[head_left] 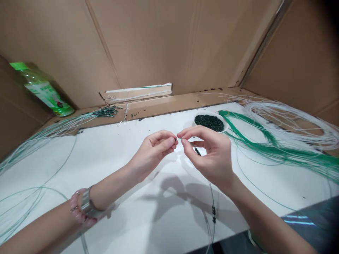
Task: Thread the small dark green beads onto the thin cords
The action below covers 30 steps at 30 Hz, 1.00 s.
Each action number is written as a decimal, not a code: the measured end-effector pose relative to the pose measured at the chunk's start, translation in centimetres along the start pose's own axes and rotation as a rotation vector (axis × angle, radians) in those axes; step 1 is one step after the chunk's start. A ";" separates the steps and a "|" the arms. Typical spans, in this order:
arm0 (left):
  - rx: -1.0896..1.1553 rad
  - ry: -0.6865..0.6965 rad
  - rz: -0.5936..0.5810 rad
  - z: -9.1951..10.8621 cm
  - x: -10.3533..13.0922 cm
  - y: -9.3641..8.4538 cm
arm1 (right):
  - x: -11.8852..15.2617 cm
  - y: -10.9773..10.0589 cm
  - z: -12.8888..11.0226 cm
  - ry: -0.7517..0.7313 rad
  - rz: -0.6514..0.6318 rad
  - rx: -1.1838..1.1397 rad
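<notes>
My left hand (pixel 159 146) pinches a tiny dark bead (pixel 175 140) between thumb and fingertips above the white board. Close beside it, my right hand (pixel 208 150) is closed in a pinch, its fingertips on what looks like the thin end of a cord. Dark beads (pixel 197 151) are strung on the cord just under the right palm. Lower down, the cord (pixel 211 192) hangs toward the front edge with another group of dark beads (pixel 213 214) on it. Behind the right hand stands a white bowl (pixel 225 123) full of small dark green beads (pixel 209 122).
Green cords (pixel 246 137) and coiled white cords (pixel 291 123) lie at the right. Bundled cords with beaded ends (pixel 107 111) lie at the back left, near a green bottle (pixel 49 93). Cardboard walls (pixel 164 42) enclose the white board (pixel 113 148). Loose beads dot the back ledge.
</notes>
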<state>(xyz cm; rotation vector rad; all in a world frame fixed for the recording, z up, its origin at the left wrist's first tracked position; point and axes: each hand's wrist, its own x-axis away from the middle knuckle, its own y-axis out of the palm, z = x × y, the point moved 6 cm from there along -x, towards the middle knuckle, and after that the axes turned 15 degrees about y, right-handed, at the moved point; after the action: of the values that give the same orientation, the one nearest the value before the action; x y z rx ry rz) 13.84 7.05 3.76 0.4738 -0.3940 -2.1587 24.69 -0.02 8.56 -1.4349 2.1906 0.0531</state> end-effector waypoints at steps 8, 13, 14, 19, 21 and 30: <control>-0.007 -0.035 0.023 -0.3 0.4 -0.4 | 0.2 0.1 -0.4 -0.103 0.003 0.061; -0.030 -0.021 0.010 -0.2 0.4 -0.3 | 0.3 0.2 -0.7 -0.152 0.011 0.099; -0.042 -0.020 0.007 -0.2 0.4 -0.3 | 0.3 0.2 -0.7 -0.154 0.011 0.103; -0.066 0.003 0.005 0.1 0.3 -0.3 | 0.3 0.2 -0.7 -0.156 0.010 0.109; -0.067 0.015 0.005 0.3 0.3 -0.4 | 0.3 0.2 -0.7 -0.161 0.008 0.111; -0.271 0.139 -0.032 1.0 0.1 -0.7 | 0.5 0.5 -1.0 -0.248 0.016 0.201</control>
<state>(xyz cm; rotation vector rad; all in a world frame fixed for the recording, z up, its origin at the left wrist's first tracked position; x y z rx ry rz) 12.85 7.46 4.32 0.4748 -0.0155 -2.1536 23.74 -0.51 9.07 -1.2297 1.9460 0.0150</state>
